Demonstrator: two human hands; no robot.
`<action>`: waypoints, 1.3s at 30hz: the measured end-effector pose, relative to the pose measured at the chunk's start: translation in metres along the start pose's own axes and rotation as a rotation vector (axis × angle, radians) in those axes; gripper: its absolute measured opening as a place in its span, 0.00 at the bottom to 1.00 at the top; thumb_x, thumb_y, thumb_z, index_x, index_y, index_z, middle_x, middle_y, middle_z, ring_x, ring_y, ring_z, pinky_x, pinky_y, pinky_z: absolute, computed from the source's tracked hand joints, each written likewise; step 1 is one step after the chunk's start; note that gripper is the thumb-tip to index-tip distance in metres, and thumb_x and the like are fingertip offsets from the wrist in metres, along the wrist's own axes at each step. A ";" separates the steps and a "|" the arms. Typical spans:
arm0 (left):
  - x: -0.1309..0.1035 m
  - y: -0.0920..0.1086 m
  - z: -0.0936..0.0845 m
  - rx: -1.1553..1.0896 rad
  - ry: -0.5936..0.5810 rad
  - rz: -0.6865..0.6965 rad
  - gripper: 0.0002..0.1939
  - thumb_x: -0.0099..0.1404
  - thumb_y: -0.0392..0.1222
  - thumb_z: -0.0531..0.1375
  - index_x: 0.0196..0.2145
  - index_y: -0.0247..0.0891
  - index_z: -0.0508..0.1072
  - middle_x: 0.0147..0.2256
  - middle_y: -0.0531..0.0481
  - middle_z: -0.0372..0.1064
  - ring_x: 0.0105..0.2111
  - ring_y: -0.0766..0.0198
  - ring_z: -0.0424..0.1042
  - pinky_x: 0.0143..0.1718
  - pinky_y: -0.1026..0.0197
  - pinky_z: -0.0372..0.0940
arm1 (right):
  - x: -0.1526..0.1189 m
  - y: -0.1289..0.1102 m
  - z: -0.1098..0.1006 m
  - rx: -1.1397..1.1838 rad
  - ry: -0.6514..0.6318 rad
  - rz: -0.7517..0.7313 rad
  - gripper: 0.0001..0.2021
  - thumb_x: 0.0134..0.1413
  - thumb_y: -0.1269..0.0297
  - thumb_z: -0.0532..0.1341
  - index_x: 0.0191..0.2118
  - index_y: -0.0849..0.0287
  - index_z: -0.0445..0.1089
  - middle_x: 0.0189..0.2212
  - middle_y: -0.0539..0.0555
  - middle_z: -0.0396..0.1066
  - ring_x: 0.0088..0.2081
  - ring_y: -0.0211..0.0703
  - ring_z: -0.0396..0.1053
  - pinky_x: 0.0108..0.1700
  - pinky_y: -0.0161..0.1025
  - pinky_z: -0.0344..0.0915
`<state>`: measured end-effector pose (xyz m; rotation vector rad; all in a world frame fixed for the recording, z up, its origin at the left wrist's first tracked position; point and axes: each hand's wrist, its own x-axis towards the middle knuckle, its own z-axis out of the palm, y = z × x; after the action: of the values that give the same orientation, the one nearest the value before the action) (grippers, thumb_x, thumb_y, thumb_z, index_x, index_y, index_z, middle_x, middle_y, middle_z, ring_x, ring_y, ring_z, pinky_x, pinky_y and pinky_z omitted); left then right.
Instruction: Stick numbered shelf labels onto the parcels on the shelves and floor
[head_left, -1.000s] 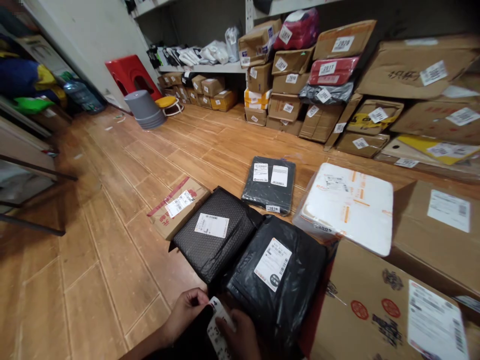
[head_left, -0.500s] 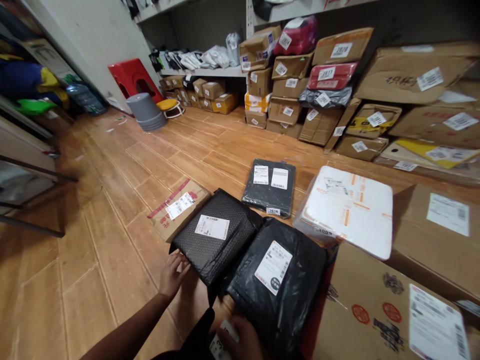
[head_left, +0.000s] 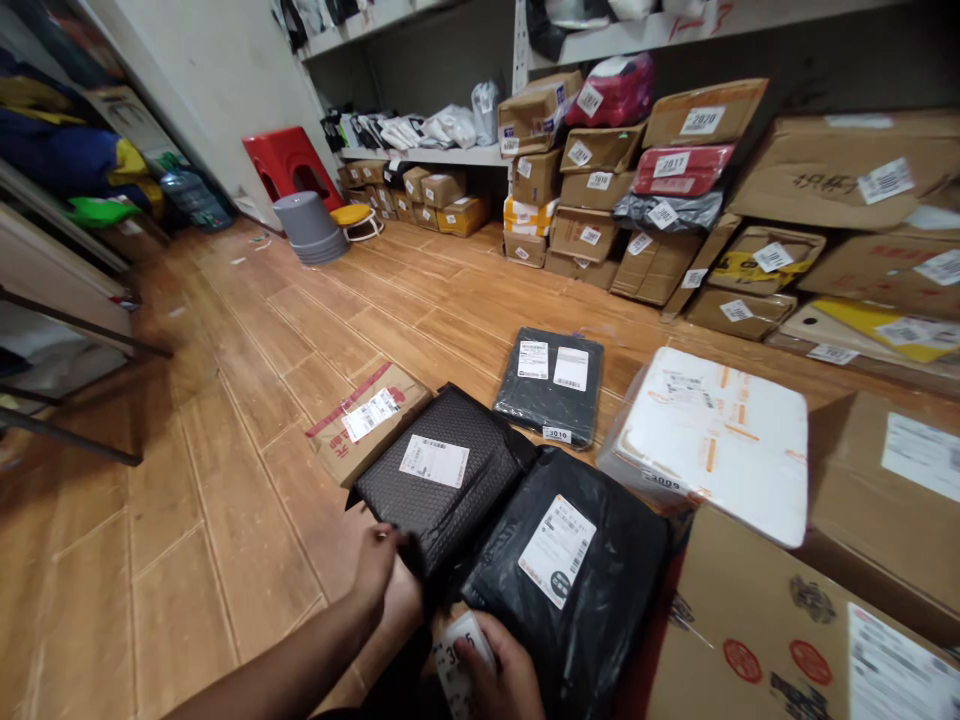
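A black bubble mailer (head_left: 480, 430) with a white shipping label lies on the floor in front of me. At its lower left edge is my left hand (head_left: 377, 572), fingers curled together; a dark blur beside the fingertips hides what they hold, if anything. My right hand (head_left: 508, 668) grips a strip of white number stickers (head_left: 459, 645), thumb across the printed digits. Just beyond that hand lies a smooth black plastic parcel (head_left: 600, 520), also labelled, touching the bubble mailer.
Left of the mailer lies a flat cardboard box (head_left: 352, 395); behind, a dark flat parcel (head_left: 551, 400) numbered 3010. A white foam box (head_left: 750, 430) and cardboard boxes (head_left: 720, 590) stand at right. Numbered boxes (head_left: 600, 185) are stacked by shelves. A grey bucket (head_left: 309, 225) is farther back.
My left hand has moved right along the mailer's near edge, its fingers curling in. My right hand has lifted slightly with the sticker strip, now more visible. The view has shifted a little.
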<state>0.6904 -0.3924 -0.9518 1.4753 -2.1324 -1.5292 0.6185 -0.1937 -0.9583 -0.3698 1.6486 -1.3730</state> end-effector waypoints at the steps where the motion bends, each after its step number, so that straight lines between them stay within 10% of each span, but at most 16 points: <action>1: -0.012 0.007 0.012 -0.059 -0.092 -0.028 0.19 0.60 0.57 0.51 0.29 0.37 0.69 0.26 0.50 0.68 0.29 0.60 0.69 0.28 0.60 0.63 | -0.001 -0.006 -0.001 0.015 0.043 -0.021 0.26 0.46 0.39 0.58 0.38 0.57 0.75 0.33 0.57 0.76 0.37 0.52 0.71 0.40 0.40 0.65; 5: -0.050 0.028 0.045 -0.252 -0.472 -0.073 0.26 0.42 0.61 0.67 0.28 0.33 0.73 0.24 0.52 0.70 0.25 0.65 0.68 0.29 0.63 0.62 | -0.005 -0.015 -0.001 0.018 0.212 -0.068 0.27 0.46 0.37 0.55 0.28 0.58 0.75 0.23 0.55 0.73 0.29 0.46 0.68 0.32 0.37 0.62; 11: -0.056 0.030 0.035 -0.344 -0.623 -0.111 0.27 0.36 0.57 0.72 0.27 0.32 0.75 0.24 0.51 0.71 0.27 0.66 0.69 0.32 0.63 0.62 | -0.006 -0.004 0.000 0.023 0.339 0.048 0.28 0.41 0.35 0.57 0.16 0.58 0.58 0.14 0.45 0.50 0.20 0.35 0.50 0.23 0.34 0.49; 20: -0.061 0.021 0.044 -0.376 -0.604 -0.199 0.32 0.28 0.59 0.73 0.27 0.32 0.73 0.23 0.54 0.71 0.24 0.69 0.67 0.30 0.64 0.62 | 0.007 -0.005 -0.030 0.056 -0.093 0.055 0.28 0.43 0.37 0.59 0.29 0.63 0.71 0.24 0.55 0.71 0.30 0.46 0.67 0.34 0.37 0.62; 29: -0.056 0.030 0.035 -0.326 -0.571 -0.213 0.27 0.33 0.56 0.73 0.26 0.31 0.78 0.23 0.49 0.74 0.24 0.66 0.69 0.30 0.64 0.62 | 0.003 -0.028 -0.037 0.034 -0.118 0.117 0.28 0.34 0.37 0.64 0.26 0.63 0.71 0.23 0.55 0.72 0.29 0.47 0.69 0.33 0.38 0.62; 39: -0.060 0.017 0.041 -0.305 -0.445 -0.146 0.26 0.42 0.62 0.68 0.25 0.32 0.76 0.23 0.51 0.72 0.25 0.67 0.67 0.29 0.65 0.59 | 0.004 -0.017 -0.023 -0.091 0.119 0.132 0.24 0.41 0.39 0.56 0.18 0.57 0.54 0.17 0.44 0.50 0.22 0.34 0.50 0.24 0.33 0.49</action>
<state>0.6861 -0.3199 -0.9337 1.3029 -1.8964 -2.2984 0.5925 -0.1885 -0.9463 -0.2313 1.8048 -1.2451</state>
